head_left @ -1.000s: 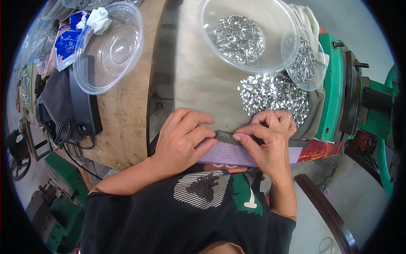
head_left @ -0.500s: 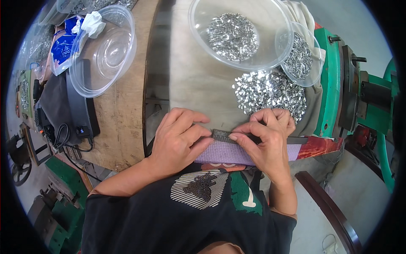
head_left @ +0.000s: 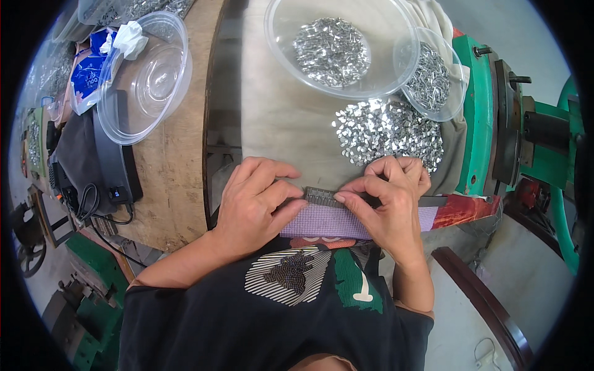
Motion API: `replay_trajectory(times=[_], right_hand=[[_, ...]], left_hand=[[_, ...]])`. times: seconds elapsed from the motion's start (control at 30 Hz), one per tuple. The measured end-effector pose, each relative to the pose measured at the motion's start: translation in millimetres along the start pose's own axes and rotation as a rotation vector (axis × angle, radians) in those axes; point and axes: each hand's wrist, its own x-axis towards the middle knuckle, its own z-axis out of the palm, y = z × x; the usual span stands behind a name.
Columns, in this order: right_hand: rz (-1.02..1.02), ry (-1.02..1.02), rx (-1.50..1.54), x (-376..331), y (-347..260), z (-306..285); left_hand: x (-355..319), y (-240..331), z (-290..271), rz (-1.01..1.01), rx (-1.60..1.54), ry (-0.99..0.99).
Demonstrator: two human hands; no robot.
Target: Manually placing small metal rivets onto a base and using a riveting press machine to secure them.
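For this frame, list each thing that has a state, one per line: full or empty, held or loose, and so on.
Left hand: fingertips pressed on the dark toothed strip.
Right hand: fingers pinching the same strip.
Dark toothed strip: held flat at the bench edge over the purple cloth.
Large clear bowl: holds a heap of metal pieces.
Small clear bowl: nearly full.
Loose metal pieces: piled on the bench.
Left clear bowl: empty.

Silver metal pieces [head_left: 388, 131] on a beige cloth [head_left: 278, 117]; purple checked pad [head_left: 328, 221] (green machine [head_left: 479, 123] beside).
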Motion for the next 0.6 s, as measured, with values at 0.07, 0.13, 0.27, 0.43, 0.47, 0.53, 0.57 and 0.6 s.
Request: replay_trajectory(times=[0.07,0.13,0.27,0.43,0.47,0.53,0.57,0.6], right_hand=[[0.0,0.005,-0.004,-0.8,1.1,-1.2],[0.001,0.008,-0.047,-3.8,4.7,-3.6],[0.011,0.016,-0.06,-7.5,8.6,-5.4],[0.031,0.019,-0.065,-10.7,13.3,-8.3],[0.032,0.02,-0.066,-11.4,14.8,-9.1],[0.039,0.008,-0.052,-12.6,17.5,-9.6],[0.04,0.009,-0.053,-11.7,16.4,-9.8],[0.032,0.008,-0.049,-10.4,13.9,-10.3]], left_hand=[[0.1,-0.1,-0.1,0.003,-0.001,0.002],[-0.2,-0.1,0.0,0.001,-0.002,0.001],[0.2,-0.4,-0.2,0.0,-0.004,-0.003],[0.0,-0.3,0.0,-0.001,-0.001,-0.005],[0.0,0.1,-0.1,0.0,-0.001,-0.006],[-0.7,0.9,0.2,-0.033,-0.005,-0.018],[-0.8,1.0,0.1,-0.032,-0.006,-0.018],[-0.7,1.2,-0.2,-0.034,-0.004,-0.02]])
